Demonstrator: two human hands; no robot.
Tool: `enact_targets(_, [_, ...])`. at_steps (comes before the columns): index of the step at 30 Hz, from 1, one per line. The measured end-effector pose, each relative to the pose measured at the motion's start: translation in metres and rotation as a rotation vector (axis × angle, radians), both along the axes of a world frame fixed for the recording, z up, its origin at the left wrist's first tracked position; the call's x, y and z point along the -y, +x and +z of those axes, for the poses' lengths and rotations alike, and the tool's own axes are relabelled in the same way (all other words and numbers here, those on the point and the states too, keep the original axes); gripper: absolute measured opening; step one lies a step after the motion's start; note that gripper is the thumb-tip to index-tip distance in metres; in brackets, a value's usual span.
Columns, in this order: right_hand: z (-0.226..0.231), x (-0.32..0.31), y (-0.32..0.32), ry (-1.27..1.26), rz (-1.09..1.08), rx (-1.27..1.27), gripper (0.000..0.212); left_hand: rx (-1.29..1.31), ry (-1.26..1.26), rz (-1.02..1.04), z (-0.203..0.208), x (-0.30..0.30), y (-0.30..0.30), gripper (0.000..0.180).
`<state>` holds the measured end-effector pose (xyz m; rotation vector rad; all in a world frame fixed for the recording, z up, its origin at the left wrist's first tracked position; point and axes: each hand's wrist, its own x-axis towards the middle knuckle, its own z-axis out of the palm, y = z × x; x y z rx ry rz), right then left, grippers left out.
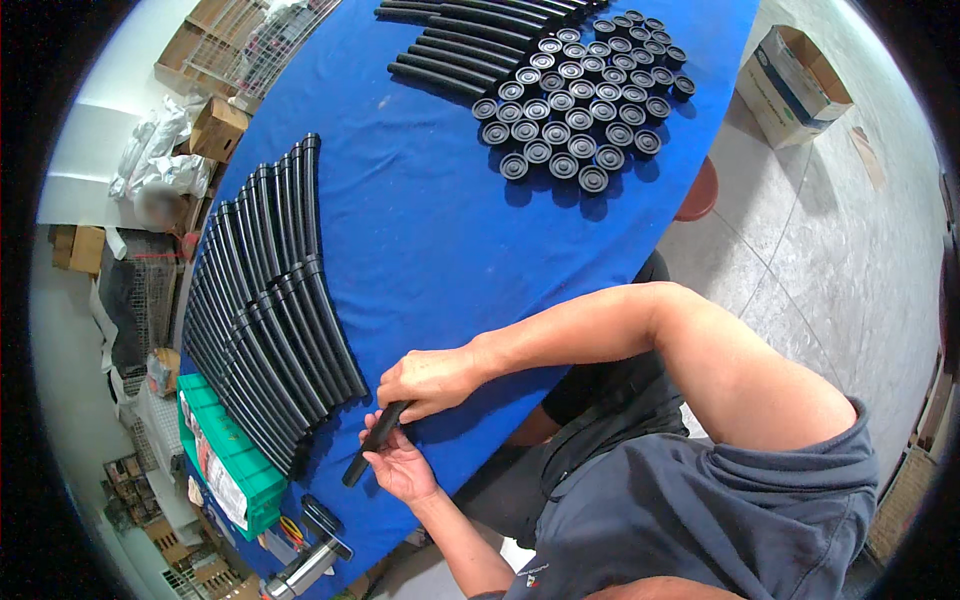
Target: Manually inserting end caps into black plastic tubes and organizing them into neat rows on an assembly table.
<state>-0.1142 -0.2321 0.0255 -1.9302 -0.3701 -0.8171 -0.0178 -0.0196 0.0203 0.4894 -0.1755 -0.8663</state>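
Observation:
A short black tube slants between my two hands above the table's near edge. Palm up, my left hand supports it from below, with fingers and thumb curled around its middle. My right hand closes over the tube's upper end and covers it from view. Just beyond my hands, long rows of black tubes lie side by side on the blue cloth. Many round black caps with ringed faces stand grouped at the far side, next to more black tubes.
A green crate with papers stands at the left table edge. Near it lie a metal-and-black tool and small yellow-handled items. An open cardboard box and a red stool are on the floor to the right.

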Motion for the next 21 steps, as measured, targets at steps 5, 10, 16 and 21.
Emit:
enact_targets(5, [0.034, 0.008, -0.012, 0.271, 0.22, -0.404, 0.028, 0.038, -0.027, -0.008, -0.001, -0.008, 0.005, 0.029])
enact_targets(10, [0.009, 0.004, 0.004, -0.013, 0.022, 0.082, 0.028, -0.013, 0.0, -0.013, 0.0, -0.003, 0.003, 0.029])
enact_targets(16, [0.03, 0.011, -0.012, 0.405, 0.319, -0.673, 0.026, 0.023, -0.009, -0.013, -0.001, -0.005, 0.003, 0.03])
enact_targets(21, [0.008, 0.001, -0.005, -0.002, 0.055, -0.051, 0.027, -0.054, -0.015, -0.012, 0.0, -0.004, 0.003, 0.03])
